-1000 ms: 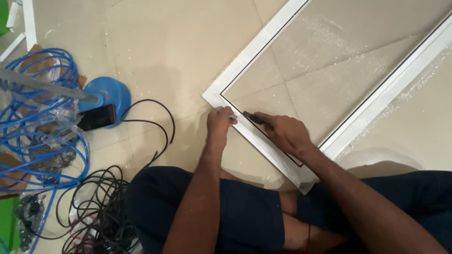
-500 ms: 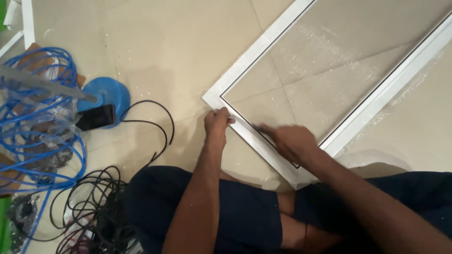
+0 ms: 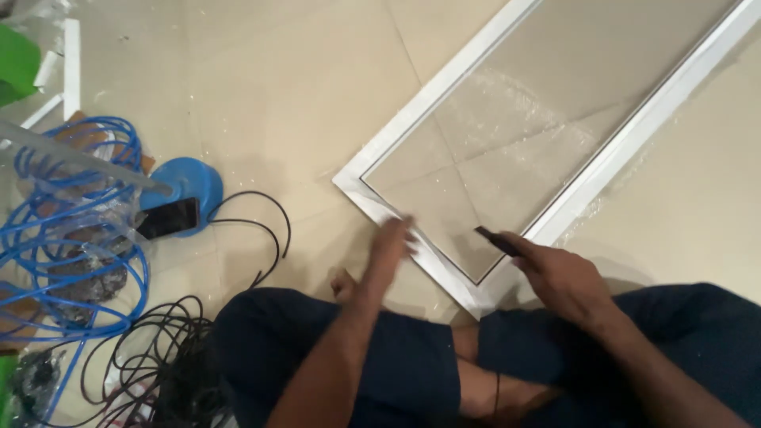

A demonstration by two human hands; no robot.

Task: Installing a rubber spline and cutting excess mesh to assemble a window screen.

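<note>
A white frame with a see-through mesh screen (image 3: 444, 95) lies flat on the tiled floor, its near end by my knees. My left hand (image 3: 391, 247), blurred, rests over the frame's near rail with fingers loosely extended and nothing in it. My right hand (image 3: 559, 277) grips a small dark tool (image 3: 495, 240) whose tip points at the frame's inner corner, close to the right rail. I sit on the floor in dark trousers.
To the left lie blue tubing coils (image 3: 63, 238), a round blue base (image 3: 186, 186) with a black phone (image 3: 168, 218) on it, and loose black cord (image 3: 158, 357). Green objects (image 3: 16, 63) and white strips sit at the top left.
My right hand has slid with the tool along the near rail toward the right corner. My left hand has moved right along the rail from the left corner.
</note>
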